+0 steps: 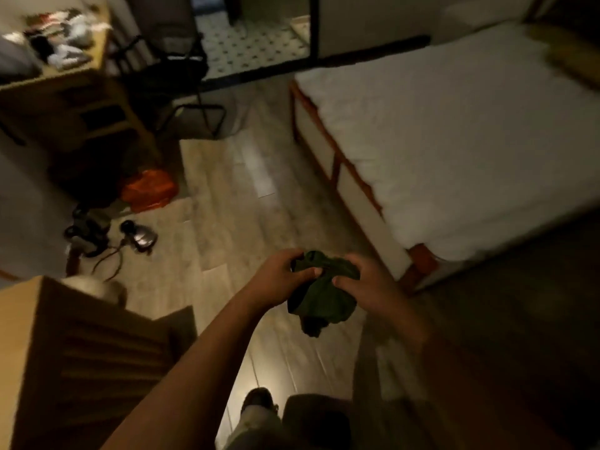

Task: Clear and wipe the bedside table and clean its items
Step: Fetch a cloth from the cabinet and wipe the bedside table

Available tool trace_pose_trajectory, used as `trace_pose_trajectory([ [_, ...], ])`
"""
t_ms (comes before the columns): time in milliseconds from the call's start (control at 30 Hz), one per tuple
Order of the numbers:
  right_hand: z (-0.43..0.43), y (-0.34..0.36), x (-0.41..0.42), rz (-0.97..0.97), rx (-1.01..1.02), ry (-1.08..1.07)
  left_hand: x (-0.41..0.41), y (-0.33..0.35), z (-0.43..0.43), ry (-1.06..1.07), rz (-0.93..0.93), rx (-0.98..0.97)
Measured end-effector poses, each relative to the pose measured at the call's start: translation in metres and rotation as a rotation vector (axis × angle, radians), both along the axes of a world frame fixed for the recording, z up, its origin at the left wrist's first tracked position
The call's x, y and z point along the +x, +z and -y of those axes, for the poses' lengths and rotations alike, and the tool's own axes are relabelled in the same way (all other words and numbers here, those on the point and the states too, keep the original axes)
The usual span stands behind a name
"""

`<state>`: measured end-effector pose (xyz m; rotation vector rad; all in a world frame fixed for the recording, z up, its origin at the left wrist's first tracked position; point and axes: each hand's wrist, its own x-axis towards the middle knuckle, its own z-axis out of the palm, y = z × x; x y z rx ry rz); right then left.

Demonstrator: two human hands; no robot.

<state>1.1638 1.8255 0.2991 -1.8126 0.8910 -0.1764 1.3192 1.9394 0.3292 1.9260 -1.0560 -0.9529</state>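
A dark green cloth (319, 300) hangs bunched over the wooden floor at the centre of the head view. My left hand (279, 280) grips its left part with curled fingers. My right hand (367, 280) grips its right part, thumb on top. The cloth's lower end dangles below both hands. A wooden table (74, 86) with several cluttered items on its top (61, 40) stands at the far left, well away from my hands. The view is blurred.
A bed with a white mattress (454, 131) fills the right side. A black chair (172, 76) stands by the table. An orange bag (147, 190), a kettle (143, 238) and cables lie on the floor at left. A wooden slatted cabinet (65, 352) is at lower left.
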Motion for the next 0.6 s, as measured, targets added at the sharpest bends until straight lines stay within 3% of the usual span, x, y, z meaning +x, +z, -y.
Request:
trace_pose_trajectory([
  [367,0.209,0.006,-0.254,-0.013,-0.005,-0.570,-0.216,0.003,0.314,-0.576,0.069,-0.051],
  [600,0.372,0.028,-0.404,-0.175,-0.073,-0.722,-0.358,0.003,0.529,-0.898,0.077,-0.123],
])
